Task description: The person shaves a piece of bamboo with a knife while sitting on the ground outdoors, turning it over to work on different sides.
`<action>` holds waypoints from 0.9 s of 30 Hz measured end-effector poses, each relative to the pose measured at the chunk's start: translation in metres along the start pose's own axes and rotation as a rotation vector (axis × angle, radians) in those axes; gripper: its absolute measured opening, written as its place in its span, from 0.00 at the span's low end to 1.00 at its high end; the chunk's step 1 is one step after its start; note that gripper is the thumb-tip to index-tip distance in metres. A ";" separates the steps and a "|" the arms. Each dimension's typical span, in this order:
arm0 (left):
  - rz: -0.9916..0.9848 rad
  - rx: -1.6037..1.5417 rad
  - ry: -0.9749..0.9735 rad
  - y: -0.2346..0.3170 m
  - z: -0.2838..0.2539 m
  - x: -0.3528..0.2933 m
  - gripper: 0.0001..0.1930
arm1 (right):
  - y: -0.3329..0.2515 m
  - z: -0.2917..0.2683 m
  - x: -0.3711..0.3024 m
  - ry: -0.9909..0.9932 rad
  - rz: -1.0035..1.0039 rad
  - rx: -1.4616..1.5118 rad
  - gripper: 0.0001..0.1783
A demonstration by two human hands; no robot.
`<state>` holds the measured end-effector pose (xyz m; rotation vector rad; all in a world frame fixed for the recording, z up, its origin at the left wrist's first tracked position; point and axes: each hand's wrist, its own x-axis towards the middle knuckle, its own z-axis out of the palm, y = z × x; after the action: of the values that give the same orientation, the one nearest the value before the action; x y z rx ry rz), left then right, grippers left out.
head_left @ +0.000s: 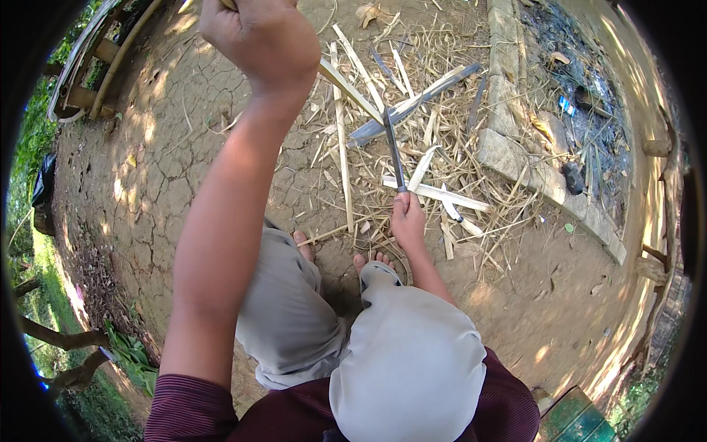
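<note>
My left hand (258, 33) is raised at the top, its fingers closed round a pale bamboo strip (350, 90). The strip slants down to the right from behind the fist, and its lower end meets the blade near the tip. My right hand (408, 215) grips a knife (394, 151) in front of my right foot, with the narrow dark blade pointing away from me. Most of the handle is hidden in the fingers. Just beyond the right hand, a split pale piece (449, 194) lies on the ground with shorter pieces crossing it.
Thin shavings (449, 125) litter the ground around a long dark grey strip (442, 92). Another long pale strip (341, 140) lies nearer my left foot. A row of stone edging (508, 151) borders an ashy patch (582, 96) at right. A bamboo structure (103, 55) stands far left.
</note>
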<state>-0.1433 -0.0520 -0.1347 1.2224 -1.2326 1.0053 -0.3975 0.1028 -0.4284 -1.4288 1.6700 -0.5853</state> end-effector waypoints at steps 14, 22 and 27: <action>0.039 -0.059 0.033 0.006 0.010 -0.007 0.14 | -0.022 -0.018 0.008 0.097 -0.026 -0.105 0.21; -0.619 -0.777 0.036 0.032 -0.011 0.009 0.14 | -0.152 -0.081 -0.007 0.219 -0.536 0.817 0.25; -0.217 -0.444 0.066 -0.001 0.014 -0.007 0.17 | 0.025 0.005 0.012 -0.021 -0.062 -0.222 0.25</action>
<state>-0.1443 -0.0658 -0.1425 0.9397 -1.1649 0.5682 -0.4072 0.0981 -0.4540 -1.6445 1.7213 -0.4270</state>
